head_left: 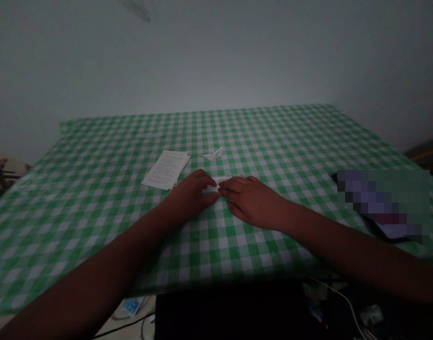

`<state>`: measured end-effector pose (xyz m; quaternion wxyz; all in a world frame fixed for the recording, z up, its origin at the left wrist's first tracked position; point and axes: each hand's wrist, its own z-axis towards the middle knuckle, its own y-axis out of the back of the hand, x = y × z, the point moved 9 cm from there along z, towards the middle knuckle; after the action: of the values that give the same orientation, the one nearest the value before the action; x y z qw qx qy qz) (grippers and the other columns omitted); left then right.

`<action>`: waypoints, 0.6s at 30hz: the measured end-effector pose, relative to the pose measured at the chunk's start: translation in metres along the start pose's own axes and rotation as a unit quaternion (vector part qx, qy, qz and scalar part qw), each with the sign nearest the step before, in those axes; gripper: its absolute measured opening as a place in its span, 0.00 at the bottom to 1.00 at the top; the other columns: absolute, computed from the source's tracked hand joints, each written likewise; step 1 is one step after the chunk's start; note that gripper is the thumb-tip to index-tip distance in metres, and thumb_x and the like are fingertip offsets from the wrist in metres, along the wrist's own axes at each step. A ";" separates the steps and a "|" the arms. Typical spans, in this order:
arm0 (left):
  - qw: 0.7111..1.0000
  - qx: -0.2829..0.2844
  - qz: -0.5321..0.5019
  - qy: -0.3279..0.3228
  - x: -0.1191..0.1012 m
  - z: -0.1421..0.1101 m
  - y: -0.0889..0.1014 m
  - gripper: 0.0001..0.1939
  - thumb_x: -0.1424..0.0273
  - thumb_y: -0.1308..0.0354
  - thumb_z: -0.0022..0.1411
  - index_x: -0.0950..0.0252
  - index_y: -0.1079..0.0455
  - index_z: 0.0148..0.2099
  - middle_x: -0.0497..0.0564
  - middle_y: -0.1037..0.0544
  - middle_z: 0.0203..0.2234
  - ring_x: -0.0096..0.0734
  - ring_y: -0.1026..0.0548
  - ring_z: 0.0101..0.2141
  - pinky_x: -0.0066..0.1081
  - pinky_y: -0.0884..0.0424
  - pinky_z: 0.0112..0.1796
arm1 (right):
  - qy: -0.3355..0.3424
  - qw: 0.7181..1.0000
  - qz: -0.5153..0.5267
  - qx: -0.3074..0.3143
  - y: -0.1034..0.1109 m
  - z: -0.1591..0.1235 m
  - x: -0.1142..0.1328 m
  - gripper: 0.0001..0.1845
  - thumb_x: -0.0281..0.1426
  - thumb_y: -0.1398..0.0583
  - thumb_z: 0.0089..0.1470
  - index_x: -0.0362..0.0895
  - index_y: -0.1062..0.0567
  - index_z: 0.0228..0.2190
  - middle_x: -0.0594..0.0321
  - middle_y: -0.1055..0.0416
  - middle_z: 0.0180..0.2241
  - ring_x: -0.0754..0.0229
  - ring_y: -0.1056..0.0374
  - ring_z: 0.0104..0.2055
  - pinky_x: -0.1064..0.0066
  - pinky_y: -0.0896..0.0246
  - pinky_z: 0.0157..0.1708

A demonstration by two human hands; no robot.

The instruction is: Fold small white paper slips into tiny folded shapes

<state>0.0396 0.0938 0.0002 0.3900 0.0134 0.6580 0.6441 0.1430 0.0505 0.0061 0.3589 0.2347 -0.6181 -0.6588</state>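
Green-checked desk [216,250], pale wall [209,56] behind. Small printed paper [209,190] lies near the front middle: left hand's [193,191] fingers pinch it; right hand's [257,200] touch it, grip unclear. Light, even pressure should keep edges aligned. Long axis appears left-to-right; facing indeterminable. Beyond: scrap [214,154], printed sheets [165,171].

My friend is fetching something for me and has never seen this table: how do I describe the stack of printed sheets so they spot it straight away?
On the green-and-white checked tablecloth, look just beyond the left hand. The stack lies flat there, slightly fanned. Unlike the small folded paper to its right, it is broad and covered in printed lines.
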 end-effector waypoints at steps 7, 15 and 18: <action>1.000 -0.003 -0.007 0.002 -0.002 0.000 0.003 0.11 0.66 0.40 0.60 0.63 0.27 0.45 0.52 0.28 0.41 0.33 0.27 0.38 0.37 0.27 0.44 | -0.004 1.000 -0.008 0.003 -0.001 -0.001 0.000 0.24 0.32 0.49 0.64 0.38 0.33 0.59 0.51 0.36 0.61 0.48 0.40 0.60 0.53 0.43 0.55; 1.000 -0.005 -0.002 0.002 -0.002 0.001 0.002 0.11 0.65 0.41 0.61 0.64 0.28 0.43 0.52 0.29 0.40 0.33 0.27 0.37 0.36 0.27 0.42 | -0.007 1.000 0.002 0.012 0.000 0.001 0.001 0.23 0.31 0.49 0.64 0.38 0.32 0.57 0.49 0.35 0.60 0.48 0.40 0.60 0.53 0.44 0.54; 1.000 -0.010 0.009 -0.003 -0.002 0.002 0.001 0.11 0.65 0.40 0.61 0.65 0.28 0.44 0.52 0.29 0.40 0.33 0.27 0.38 0.36 0.27 0.42 | -0.010 1.000 0.004 0.010 0.000 0.001 0.001 0.23 0.31 0.49 0.64 0.38 0.32 0.58 0.50 0.36 0.61 0.48 0.40 0.60 0.53 0.44 0.54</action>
<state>0.0417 0.0944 0.0018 0.3867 0.0172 0.6498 0.6542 0.1419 0.0498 0.0068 0.3526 0.2291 -0.6292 -0.6537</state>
